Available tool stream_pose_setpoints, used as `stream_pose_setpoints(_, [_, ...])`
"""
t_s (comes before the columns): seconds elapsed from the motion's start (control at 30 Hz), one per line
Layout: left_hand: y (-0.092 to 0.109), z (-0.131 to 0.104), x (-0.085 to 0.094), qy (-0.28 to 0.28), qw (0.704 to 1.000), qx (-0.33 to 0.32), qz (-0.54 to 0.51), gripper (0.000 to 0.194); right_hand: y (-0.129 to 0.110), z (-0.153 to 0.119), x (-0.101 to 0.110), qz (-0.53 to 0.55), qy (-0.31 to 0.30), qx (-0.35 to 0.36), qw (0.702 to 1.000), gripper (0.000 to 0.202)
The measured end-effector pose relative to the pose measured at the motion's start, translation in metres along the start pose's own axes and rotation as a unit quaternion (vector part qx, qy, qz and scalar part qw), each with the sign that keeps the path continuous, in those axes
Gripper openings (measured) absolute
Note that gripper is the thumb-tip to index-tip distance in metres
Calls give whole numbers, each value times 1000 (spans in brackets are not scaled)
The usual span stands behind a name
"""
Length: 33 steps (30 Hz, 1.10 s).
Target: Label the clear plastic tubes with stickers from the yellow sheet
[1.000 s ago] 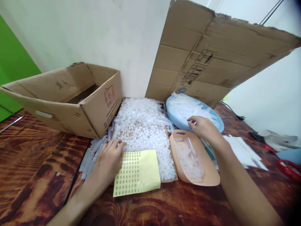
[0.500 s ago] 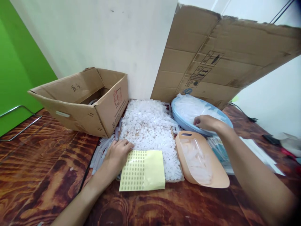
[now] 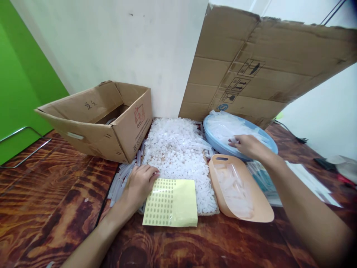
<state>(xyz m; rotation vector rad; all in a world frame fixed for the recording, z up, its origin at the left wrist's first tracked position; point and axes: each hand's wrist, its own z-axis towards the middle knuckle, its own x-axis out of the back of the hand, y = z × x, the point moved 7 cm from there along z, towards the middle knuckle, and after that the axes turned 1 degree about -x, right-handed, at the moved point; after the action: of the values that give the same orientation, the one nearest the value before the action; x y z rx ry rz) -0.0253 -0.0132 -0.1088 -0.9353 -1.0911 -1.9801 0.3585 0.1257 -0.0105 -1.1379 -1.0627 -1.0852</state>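
Note:
My left hand (image 3: 140, 183) rests palm down at the near left edge of a pile of small white plastic pieces (image 3: 178, 152), fingertips beside a yellow sticker sheet (image 3: 170, 203) with rows of small labels. My right hand (image 3: 247, 146) reaches into a light blue round basin (image 3: 267, 141) filled with clear plastic tubes and pinches one clear tube (image 3: 232, 139) between the fingertips. An orange scoop-shaped tray (image 3: 259, 208) holding a few clear tubes lies just below the right hand.
An open cardboard box (image 3: 111, 119) lies on its side at the left. A large flattened cardboard sheet (image 3: 262, 63) leans against the white wall. Loose clear tubes (image 3: 119, 180) lie left of the pile. Papers (image 3: 309, 182) sit at the right on the wooden table (image 3: 50, 208).
The camera view shifted left over the second. My right hand moved a little further into the blue basin and closed its fingertips on a tube. My left hand stayed by the sticker sheet.

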Motion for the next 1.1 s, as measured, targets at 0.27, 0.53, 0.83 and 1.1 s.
stream_pose_setpoints(0.27, [9, 1, 18, 39, 991, 36, -123, 9, -90, -117, 25, 276, 128, 68, 950, 37])
stream_pose_setpoints(0.53, [19, 0, 23, 15, 958, 82, -274, 12, -170, -162, -58, 539, 42, 27, 841, 14])
stream_pose_setpoints(0.83, [37, -2, 16, -33, 931, 62, -359, 10, -178, -168, -100, 698, -40, -40, 714, 23])
stream_pose_setpoints(1.1, [39, -2, 14, -36, 914, 55, -399, 5, -181, -172, -100, 664, -27, 12, 747, 16])
